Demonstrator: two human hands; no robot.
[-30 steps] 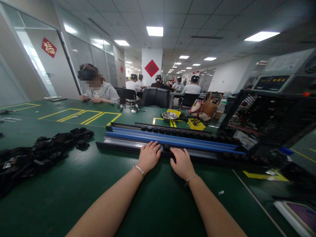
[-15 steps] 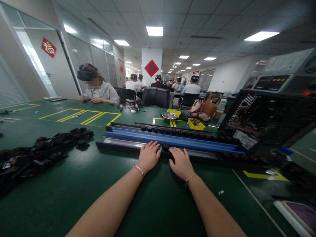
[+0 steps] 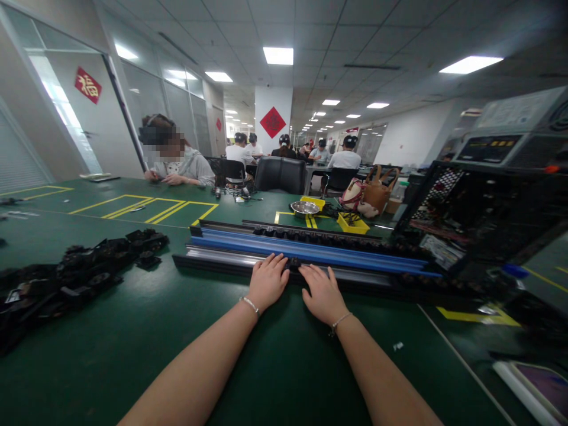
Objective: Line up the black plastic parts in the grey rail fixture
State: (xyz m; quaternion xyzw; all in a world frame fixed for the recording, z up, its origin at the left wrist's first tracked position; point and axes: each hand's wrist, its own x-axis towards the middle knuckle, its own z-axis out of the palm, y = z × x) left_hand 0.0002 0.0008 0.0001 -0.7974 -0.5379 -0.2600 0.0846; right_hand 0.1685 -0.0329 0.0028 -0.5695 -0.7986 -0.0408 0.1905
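A long black rail (image 3: 222, 258) with a shiny silver inner strip lies across the green table in front of me. My left hand (image 3: 268, 283) rests on its near edge, fingers stretched forward and nothing gripped. Just right of those fingers, a small dark part (image 3: 293, 264) sits in the rail. My right hand (image 3: 323, 293) lies on the other side of it, fingers extended and thumb apart. Its fingertips are at the part; whether they press on it I cannot tell. Behind runs a blue rail (image 3: 306, 247), with a row of small black pieces (image 3: 319, 236) beyond it.
A heap of black parts (image 3: 89, 266) lies at left. An open computer case (image 3: 465, 213) stands at right, near a phone-like device (image 3: 536, 378). Farther back are a metal bowl (image 3: 304, 207) and a yellow tray (image 3: 352, 223). A person (image 3: 177, 160) sits across the table.
My right hand and the small dark part have shifted slightly left along the rail, closer to my left hand. My left hand has stayed in place.
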